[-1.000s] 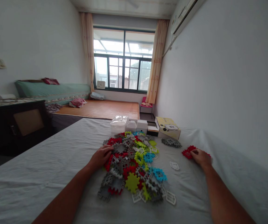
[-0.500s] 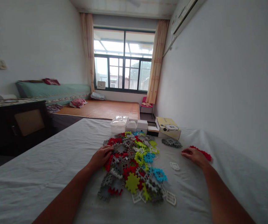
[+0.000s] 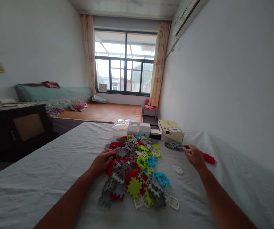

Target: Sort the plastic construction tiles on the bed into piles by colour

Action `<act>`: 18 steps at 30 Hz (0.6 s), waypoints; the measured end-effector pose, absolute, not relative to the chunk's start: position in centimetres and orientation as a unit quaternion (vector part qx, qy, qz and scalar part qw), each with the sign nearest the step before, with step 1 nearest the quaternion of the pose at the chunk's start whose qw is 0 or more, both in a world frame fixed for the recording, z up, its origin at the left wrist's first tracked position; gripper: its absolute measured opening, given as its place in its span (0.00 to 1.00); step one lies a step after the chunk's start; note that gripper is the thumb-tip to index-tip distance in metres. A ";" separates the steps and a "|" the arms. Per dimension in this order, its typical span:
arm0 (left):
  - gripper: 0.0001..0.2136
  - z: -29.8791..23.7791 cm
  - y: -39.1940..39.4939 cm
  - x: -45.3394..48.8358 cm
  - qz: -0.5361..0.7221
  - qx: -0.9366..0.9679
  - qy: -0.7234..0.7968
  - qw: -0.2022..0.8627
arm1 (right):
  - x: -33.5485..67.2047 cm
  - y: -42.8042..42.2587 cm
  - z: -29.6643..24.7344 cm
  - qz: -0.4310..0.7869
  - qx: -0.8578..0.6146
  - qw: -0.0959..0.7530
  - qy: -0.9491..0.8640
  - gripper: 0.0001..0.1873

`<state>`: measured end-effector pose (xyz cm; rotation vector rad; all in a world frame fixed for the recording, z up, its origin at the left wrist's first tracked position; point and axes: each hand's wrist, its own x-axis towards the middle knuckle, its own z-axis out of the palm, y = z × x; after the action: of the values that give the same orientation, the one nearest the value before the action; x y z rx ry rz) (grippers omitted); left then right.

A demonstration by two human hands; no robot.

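Observation:
A mixed pile of toothed plastic building pieces (image 3: 135, 187) in grey, red, lime green and blue covers the middle of the cloth, with white lattice panels (image 3: 174, 202) among them and at its edge. My left hand (image 3: 104, 158) rests on the pile's left side, fingers stretched over grey and red pieces. My right hand (image 3: 194, 155) is at the right end of a row of grey toothed pieces (image 3: 173, 146), its fingers loosely bent and apart; whether they touch it is unclear. Partly behind that hand lies a row of red toothed pieces (image 3: 208, 157).
Along the far edge stand a clear plastic box (image 3: 121, 127), small white boxes (image 3: 144, 128), a dark open box (image 3: 155, 132) and a yellow and white carton (image 3: 171, 130). One white panel (image 3: 177, 169) lies apart between pile and right hand. A wall rises on the right.
My right hand has shifted a little away from the red row, leftward and up to the end of the grey row. My left hand stays on the pile.

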<state>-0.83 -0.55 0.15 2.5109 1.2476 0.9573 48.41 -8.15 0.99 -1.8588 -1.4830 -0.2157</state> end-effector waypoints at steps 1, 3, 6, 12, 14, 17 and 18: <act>0.13 0.2 -0.6 -0.8 0.322 0.844 0.420 0.091 | 46.7 -8.3 1.9 -0.061 -0.697 0.385 -0.602 0.16; 0.13 0.2 -0.7 -0.8 0.323 0.844 0.419 0.094 | 42.8 -8.9 3.7 0.002 -0.634 0.396 -0.664 0.16; 0.13 0.3 -0.8 -0.7 0.324 0.841 0.423 0.096 | 37.1 -10.5 5.6 0.082 -0.540 0.370 -0.751 0.15; 0.13 0.3 -1.0 -0.6 0.322 0.839 0.428 0.097 | 31.1 -13.4 7.6 0.188 -0.418 0.287 -0.841 0.15; 0.13 0.2 -0.9 -0.6 0.325 0.838 0.428 0.096 | 30.1 -13.8 7.8 0.181 -0.386 0.255 -0.868 0.16; 0.13 0.0 -0.9 -0.6 0.331 0.837 0.426 0.093 | 28.8 -14.1 7.8 0.146 -0.375 0.222 -0.888 0.17; 0.13 -0.1 -0.9 -0.6 0.333 0.837 0.425 0.092 | 28.3 -14.2 7.6 0.137 -0.379 0.214 -0.890 0.19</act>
<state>-0.57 -0.87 -0.09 2.4842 1.2630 0.9882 28.32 -14.19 7.61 -1.0510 -2.4701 0.3800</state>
